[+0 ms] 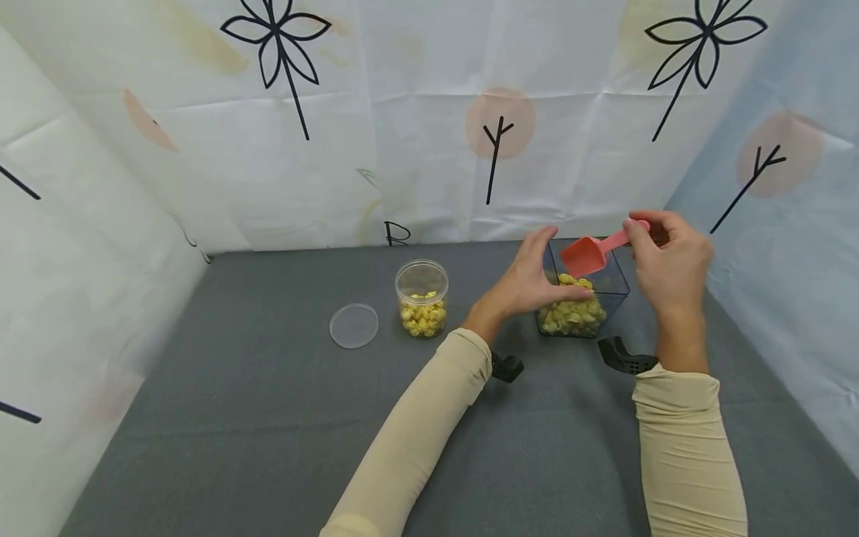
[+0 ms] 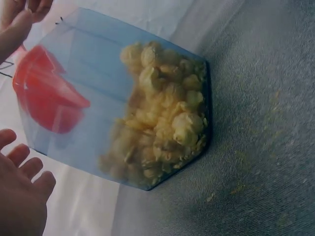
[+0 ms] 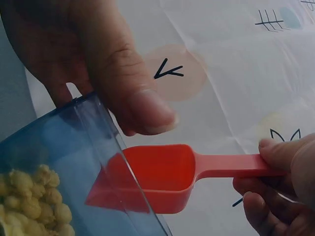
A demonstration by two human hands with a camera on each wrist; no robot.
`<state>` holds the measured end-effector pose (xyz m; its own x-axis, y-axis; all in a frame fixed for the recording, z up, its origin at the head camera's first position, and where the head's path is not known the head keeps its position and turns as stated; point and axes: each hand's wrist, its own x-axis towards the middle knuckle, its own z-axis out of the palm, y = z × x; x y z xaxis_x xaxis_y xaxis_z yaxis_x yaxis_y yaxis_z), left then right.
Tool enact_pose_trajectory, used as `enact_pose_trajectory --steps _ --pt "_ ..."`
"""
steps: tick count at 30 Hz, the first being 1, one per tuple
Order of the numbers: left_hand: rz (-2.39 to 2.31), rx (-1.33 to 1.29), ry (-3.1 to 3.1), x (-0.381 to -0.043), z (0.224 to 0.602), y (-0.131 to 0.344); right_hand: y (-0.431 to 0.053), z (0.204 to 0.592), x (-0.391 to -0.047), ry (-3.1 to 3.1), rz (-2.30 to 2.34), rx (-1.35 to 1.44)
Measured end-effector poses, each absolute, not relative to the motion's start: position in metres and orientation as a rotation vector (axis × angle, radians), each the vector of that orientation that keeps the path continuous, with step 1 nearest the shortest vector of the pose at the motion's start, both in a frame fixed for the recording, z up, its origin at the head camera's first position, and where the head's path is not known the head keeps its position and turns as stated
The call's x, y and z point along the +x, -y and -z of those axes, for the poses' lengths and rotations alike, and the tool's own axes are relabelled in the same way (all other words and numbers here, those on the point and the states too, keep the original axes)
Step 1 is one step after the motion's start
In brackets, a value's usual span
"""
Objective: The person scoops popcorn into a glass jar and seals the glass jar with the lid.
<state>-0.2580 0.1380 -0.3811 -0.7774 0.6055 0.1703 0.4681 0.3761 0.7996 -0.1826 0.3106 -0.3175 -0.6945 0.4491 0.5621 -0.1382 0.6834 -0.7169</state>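
Item: red scoop [image 1: 582, 258], one. Slants across the mouth of the clear box, tip below the rim, bowl apparently empty. Right hand [image 1: 674, 253]: grip pinching the handle toward its end, thumb against fingers, which I judge keeps the knuckles clear of the box walls.

Item: clear box [image 1: 612, 288], open-topped, one. Stands on the grey tabletop [image 1: 268, 418], to the person's right, its lower part filled with popcorn [image 1: 570, 319]. Left hand [image 1: 526, 282]: grip spread about the near left of the rim, thumb reaching across the front; seemingly there to steady it, though whether it touches I cannot tell.

Item: round jar [image 1: 421, 282], clear, one. Upright, left of the box and apart from it, part-filled with popcorn; placed, I would say, for easy reach.

Item: clear lid [image 1: 353, 326], one. Flat on the tabletop near the jar, probably laid aside so the jar's mouth is free.

Item: patterned cloth [image 1: 416, 149], hanging behind.
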Motion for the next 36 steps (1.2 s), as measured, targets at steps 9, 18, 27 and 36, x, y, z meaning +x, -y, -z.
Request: enact_pose_trajectory --steps 9,18,27,36 --pt "-1.374 0.925 -2.409 -0.262 0.390 -0.146 -0.307 0.326 -0.186 2.216 -0.712 -0.015" --pt "-1.469 0.869 -2.343 -0.261 0.397 -0.149 -0.309 0.337 -0.189 2.272 -0.603 0.108" --pt "-1.523 0.891 -2.303 -0.262 0.397 -0.153 -0.310 0.348 -0.191 2.240 -0.609 0.155" --pt "-1.588 0.869 -2.245 -0.263 0.402 -0.153 -0.310 0.353 -0.189 2.307 -0.637 0.143"
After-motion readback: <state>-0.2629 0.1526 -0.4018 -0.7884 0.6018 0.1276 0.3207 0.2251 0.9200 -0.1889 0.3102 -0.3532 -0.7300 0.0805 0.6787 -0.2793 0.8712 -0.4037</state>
